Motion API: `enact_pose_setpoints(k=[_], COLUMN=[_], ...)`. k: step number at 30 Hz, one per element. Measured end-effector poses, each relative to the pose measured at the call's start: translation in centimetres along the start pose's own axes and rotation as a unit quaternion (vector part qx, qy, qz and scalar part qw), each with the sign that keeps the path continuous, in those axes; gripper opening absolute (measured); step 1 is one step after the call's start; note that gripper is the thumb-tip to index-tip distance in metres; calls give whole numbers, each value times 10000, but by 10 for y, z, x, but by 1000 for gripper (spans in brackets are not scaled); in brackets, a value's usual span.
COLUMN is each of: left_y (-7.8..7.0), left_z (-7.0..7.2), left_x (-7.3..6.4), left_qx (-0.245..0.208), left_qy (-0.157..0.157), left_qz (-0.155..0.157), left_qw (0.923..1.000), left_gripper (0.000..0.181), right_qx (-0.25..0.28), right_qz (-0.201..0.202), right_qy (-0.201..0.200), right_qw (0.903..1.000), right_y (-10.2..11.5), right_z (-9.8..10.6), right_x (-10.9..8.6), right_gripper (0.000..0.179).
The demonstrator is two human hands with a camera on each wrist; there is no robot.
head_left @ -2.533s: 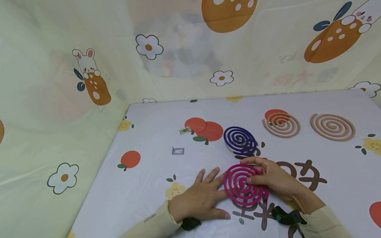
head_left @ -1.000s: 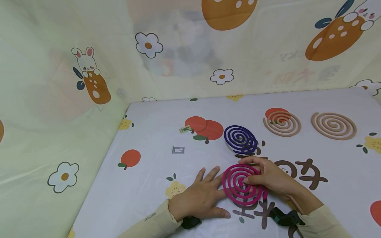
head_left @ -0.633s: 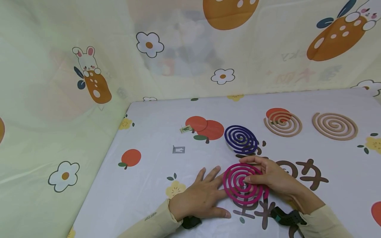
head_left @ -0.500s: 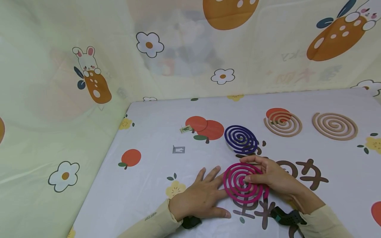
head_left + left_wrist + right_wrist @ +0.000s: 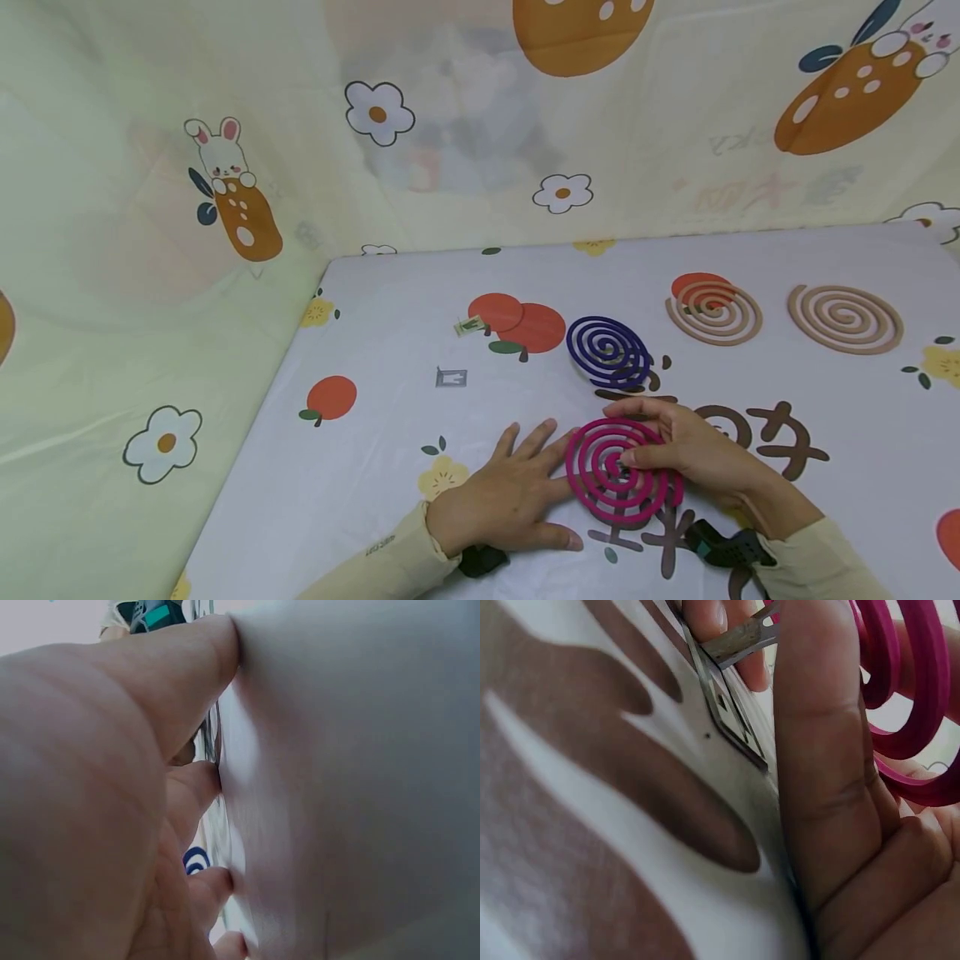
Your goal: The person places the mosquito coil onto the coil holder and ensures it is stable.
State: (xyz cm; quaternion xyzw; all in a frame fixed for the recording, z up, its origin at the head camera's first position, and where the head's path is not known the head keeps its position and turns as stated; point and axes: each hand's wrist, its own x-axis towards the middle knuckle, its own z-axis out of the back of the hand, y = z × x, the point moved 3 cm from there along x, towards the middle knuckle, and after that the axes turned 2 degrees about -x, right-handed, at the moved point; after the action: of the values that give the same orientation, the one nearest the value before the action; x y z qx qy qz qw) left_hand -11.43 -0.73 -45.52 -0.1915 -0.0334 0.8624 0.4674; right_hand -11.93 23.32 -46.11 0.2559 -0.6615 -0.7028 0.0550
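A pink spiral mosquito coil (image 5: 613, 464) is tilted above the tablecloth, pinched near its centre by my right hand (image 5: 697, 446), thumb on top and fingers behind. In the right wrist view, a small metal coil stand (image 5: 739, 645) lies under it, its bent tab rising toward the coil (image 5: 930, 675). Whether the tab is in the coil's centre is hidden. My left hand (image 5: 506, 500) lies palm down with fingers spread, some fingertips under the coil's left edge. Left-hand fingers touch the stand's area in the right wrist view.
Behind my hands lies a dark blue coil (image 5: 608, 352). Farther right are two tan coils, one nearer (image 5: 738, 329) and one at far right (image 5: 846, 319). Left of centre are two small metal stands, one silver (image 5: 452, 378) and one by the printed fruit (image 5: 470, 326). A patterned curtain (image 5: 465, 200) closes the back.
Over the last half second, my right hand has shifted the pink coil slightly toward me and to the right. My left hand has stayed in place.
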Motion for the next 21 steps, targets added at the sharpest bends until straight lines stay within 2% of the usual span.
enact_pose_setpoints(k=[14,21], left_y=[0,0], left_z=[1,0], left_x=[0,0], left_qx=[28,67], left_qy=[2,-4], left_qz=[-30,-46], left_qw=[10000,10000], left_gripper=[82,82], right_qx=[-142,22], right_qz=[107,171], right_qy=[-31,-15], right_qw=[9998,9998], right_y=[-1,-1], right_z=[1,2], right_x=[-1,-2], right_gripper=[65,64])
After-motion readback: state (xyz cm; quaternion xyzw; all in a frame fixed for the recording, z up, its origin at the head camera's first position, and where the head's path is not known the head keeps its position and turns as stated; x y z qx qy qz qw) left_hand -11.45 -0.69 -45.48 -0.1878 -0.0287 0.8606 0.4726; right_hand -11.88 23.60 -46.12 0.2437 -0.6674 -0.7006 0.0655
